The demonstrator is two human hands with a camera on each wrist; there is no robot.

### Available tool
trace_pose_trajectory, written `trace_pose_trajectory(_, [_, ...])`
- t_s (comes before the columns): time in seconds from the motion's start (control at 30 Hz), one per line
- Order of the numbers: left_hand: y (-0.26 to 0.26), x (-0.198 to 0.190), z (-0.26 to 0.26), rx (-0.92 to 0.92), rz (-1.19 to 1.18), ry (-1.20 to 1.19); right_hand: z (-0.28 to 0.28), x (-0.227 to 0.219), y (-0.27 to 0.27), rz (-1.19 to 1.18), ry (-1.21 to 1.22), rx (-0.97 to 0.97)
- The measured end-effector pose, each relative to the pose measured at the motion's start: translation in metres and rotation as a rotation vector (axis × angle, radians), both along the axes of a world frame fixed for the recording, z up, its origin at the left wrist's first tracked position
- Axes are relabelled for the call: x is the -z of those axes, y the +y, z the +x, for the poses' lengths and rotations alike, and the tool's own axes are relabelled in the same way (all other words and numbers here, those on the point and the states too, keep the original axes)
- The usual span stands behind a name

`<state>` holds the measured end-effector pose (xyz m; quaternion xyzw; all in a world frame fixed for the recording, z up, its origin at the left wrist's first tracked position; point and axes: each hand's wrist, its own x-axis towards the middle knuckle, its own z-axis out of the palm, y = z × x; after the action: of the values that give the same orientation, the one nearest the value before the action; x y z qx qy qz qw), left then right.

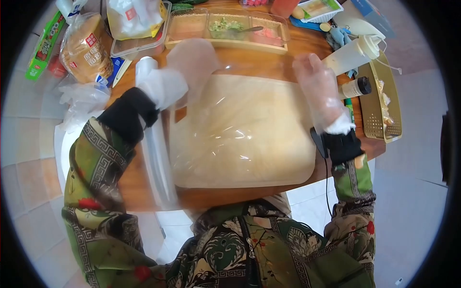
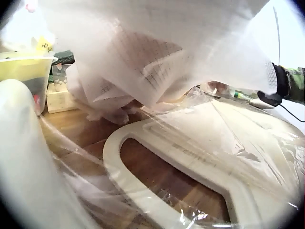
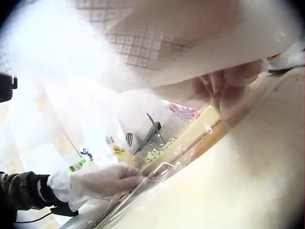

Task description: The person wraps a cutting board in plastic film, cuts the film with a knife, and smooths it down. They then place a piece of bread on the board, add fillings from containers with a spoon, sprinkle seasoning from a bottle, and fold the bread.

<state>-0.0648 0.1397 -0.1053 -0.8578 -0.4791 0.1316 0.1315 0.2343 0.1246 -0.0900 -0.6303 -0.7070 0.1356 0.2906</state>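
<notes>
A sheet of clear plastic wrap [image 1: 235, 139] lies creased and shiny over a pale cutting board [image 1: 283, 168], whose handle slot shows in the left wrist view. Its white roll [image 1: 156, 158] stands along the board's left side. Both hands wear clear disposable gloves. My left hand [image 1: 189, 65], blurred, is at the board's far left corner; in the right wrist view its fingers pinch the edge of the wrap. At the far right corner, my right hand [image 1: 319, 91] has its fingertips gathered on the wrap, partly hidden by the glove.
Behind the board stands a wooden-framed tray [image 1: 228, 45] with chopped greens, pink pieces and a spoon. Bagged bread [image 1: 89, 48] and a plastic tub [image 1: 165, 29] are at the left. A squeeze bottle [image 1: 353, 53], a black-capped bottle [image 1: 355, 89] and a basket [image 1: 370, 113] line the right.
</notes>
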Motion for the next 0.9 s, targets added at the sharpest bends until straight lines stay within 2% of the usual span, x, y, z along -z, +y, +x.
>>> trace_pose_trajectory(0.03, [-0.001, -0.001, 0.002, -0.015, -0.009, 0.028, 0.003, -0.007, -0.014, -0.001, -0.008, 0.0])
trace_pose_trajectory(0.07, [-0.002, -0.007, 0.005, -0.014, -0.011, 0.02, 0.01, -0.012, -0.03, -0.001, -0.009, -0.239])
trace_pose_trajectory(0.13, [-0.003, -0.023, 0.01, -0.074, -0.224, 0.007, 0.023, -0.025, -0.063, -0.002, -0.006, -0.719])
trace_pose_trajectory(0.17, [-0.001, -0.013, 0.007, -0.073, -0.225, 0.003, 0.023, -0.036, -0.076, -0.004, -0.002, -0.958])
trace_pose_trajectory(0.2, [0.003, 0.001, 0.0, -0.068, -0.162, -0.025, 0.018, -0.049, -0.085, 0.083, -0.172, -1.074])
trace_pose_trajectory(0.27, [0.002, 0.003, 0.001, -0.063, -0.099, -0.052, 0.024, -0.034, -0.094, -0.115, -0.249, -1.263])
trace_pose_trajectory(0.37, [0.002, -0.005, 0.005, -0.017, -0.08, -0.025, 0.027, -0.03, -0.102, -0.211, -0.341, -1.3])
trace_pose_trajectory(0.47, [0.003, -0.008, 0.005, 0.009, -0.068, -0.002, 0.025, -0.03, -0.103, -0.192, -0.354, -1.315])
trace_pose_trajectory(0.53, [0.006, 0.002, 0.001, -0.048, -0.114, -0.081, 0.02, -0.03, -0.104, -0.2, -0.377, -1.345])
trace_pose_trajectory(0.67, [0.005, 0.0, 0.005, -0.095, -0.133, -0.038, 0.015, -0.023, -0.107, -0.136, -0.445, -1.395])
trace_pose_trajectory(0.73, [-0.003, -0.019, 0.013, -0.08, -0.208, -0.003, 0.018, -0.017, -0.106, -0.112, -0.404, -1.398])
trace_pose_trajectory(0.83, [-0.013, -0.033, 0.016, -0.055, -0.187, -0.029, 0.023, -0.005, -0.107, -0.076, -0.338, -1.384])
trace_pose_trajectory(0.9, [-0.007, -0.019, 0.012, -0.052, -0.176, -0.048, 0.026, -0.004, -0.107, -0.059, -0.308, -1.375])
